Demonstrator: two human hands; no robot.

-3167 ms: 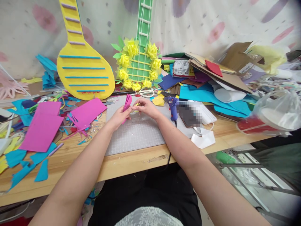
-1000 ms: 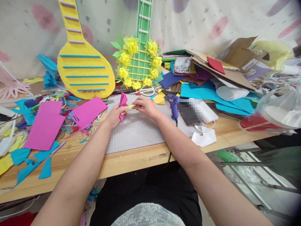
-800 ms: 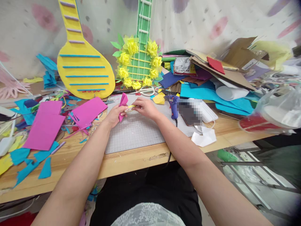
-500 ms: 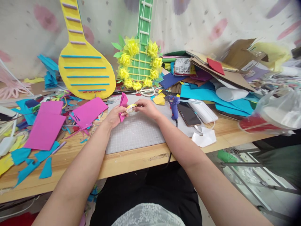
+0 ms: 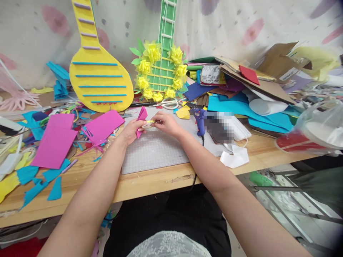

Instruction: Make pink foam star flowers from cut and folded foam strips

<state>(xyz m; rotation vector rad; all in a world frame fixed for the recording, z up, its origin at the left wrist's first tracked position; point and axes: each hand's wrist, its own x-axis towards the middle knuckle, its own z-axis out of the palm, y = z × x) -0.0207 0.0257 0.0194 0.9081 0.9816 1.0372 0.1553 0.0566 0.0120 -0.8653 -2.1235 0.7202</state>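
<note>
Folded magenta paper [image 5: 142,114] stands up in the grip of my left hand [image 5: 132,130], pinched by the thumb and fingers. A small roll of tape [image 5: 147,125] with a yellowish rim sits between my two hands, just right of the paper. My right hand [image 5: 167,124] has its fingertips closed at the roll's right edge; whether they pinch the roll or its tape end is too small to tell. Both hands are above a grey cutting mat [image 5: 155,153]. A blue glue gun [image 5: 200,120] lies right of my right hand.
Behind stand a yellow guitar-shaped cutout [image 5: 102,80] and a green one [image 5: 162,76] with yellow flowers. Magenta sheets [image 5: 57,142] and blue scraps lie left. A phone [image 5: 218,128], partly blurred, white paper [image 5: 235,157] and a red-and-white cup [image 5: 297,141] are right.
The tape roll has tilted and appears flatter between the hands. My right fingers have shifted slightly at its edge. The whole view has moved a little.
</note>
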